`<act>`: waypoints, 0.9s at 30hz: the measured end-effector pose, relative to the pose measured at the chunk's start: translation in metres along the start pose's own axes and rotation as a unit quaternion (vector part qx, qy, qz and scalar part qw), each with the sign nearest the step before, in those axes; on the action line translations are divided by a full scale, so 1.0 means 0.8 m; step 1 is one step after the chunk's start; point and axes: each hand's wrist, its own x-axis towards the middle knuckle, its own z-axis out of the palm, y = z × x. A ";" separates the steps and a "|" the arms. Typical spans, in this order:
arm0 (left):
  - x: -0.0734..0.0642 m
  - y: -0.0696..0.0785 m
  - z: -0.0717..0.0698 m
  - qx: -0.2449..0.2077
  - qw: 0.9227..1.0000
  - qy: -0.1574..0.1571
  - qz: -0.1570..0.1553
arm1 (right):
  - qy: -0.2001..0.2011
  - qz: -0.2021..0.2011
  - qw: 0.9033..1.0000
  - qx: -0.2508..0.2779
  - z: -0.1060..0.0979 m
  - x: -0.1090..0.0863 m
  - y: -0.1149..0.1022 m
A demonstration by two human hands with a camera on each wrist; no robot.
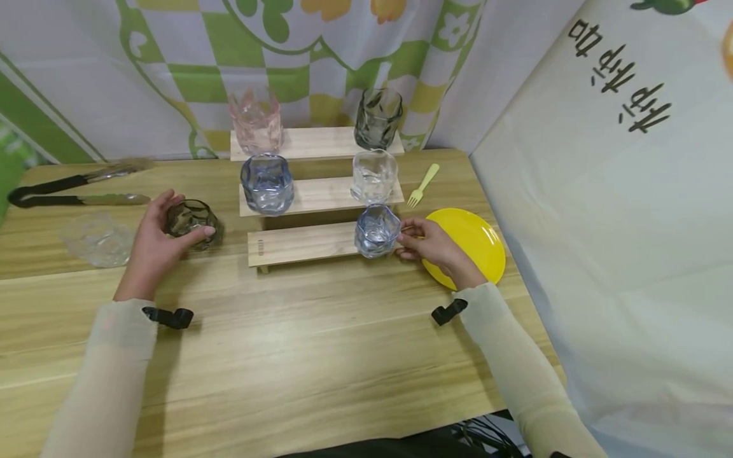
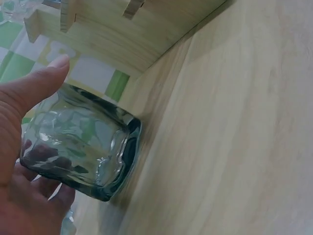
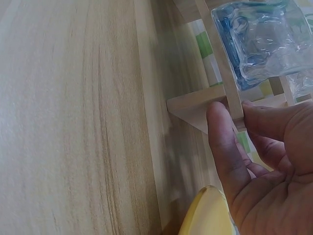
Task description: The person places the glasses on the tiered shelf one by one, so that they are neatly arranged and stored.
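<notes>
My left hand (image 1: 156, 240) grips a dark grey glass (image 1: 192, 219) at the left of the table, left of a three-step wooden shelf (image 1: 306, 244). In the left wrist view the thumb lies on one side of this glass (image 2: 83, 142) and the fingers on the other. My right hand (image 1: 431, 244) pinches the right end of the lowest shelf board (image 3: 234, 105) between thumb and fingers. A light blue glass (image 1: 376, 232) stands on that board, just beside the right fingertips.
A blue glass (image 1: 267, 186) and a clear glass (image 1: 374, 177) stand on the middle step, a pink glass (image 1: 258, 124) and a dark grey glass (image 1: 378, 119) on top. Left lie tongs (image 1: 57, 189) and a clear glass (image 1: 98, 240); right, a yellow plate (image 1: 472, 242) and fork (image 1: 425, 183).
</notes>
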 end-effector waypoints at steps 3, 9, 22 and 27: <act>0.000 -0.001 0.005 0.000 1.000 0.019 -0.004 | 0.001 0.000 1.000 0.002 0.000 0.000 -0.001; -0.005 -0.005 0.012 -0.012 0.999 0.045 -0.017 | -0.002 -0.003 1.000 0.006 -0.001 0.001 0.001; -0.003 -0.009 0.021 -0.030 0.998 0.062 -0.008 | -0.004 -0.005 1.000 0.002 -0.001 0.001 -0.001; -0.006 -0.012 0.026 -0.049 0.995 0.085 -0.012 | -0.005 -0.005 1.000 0.003 -0.001 0.001 0.001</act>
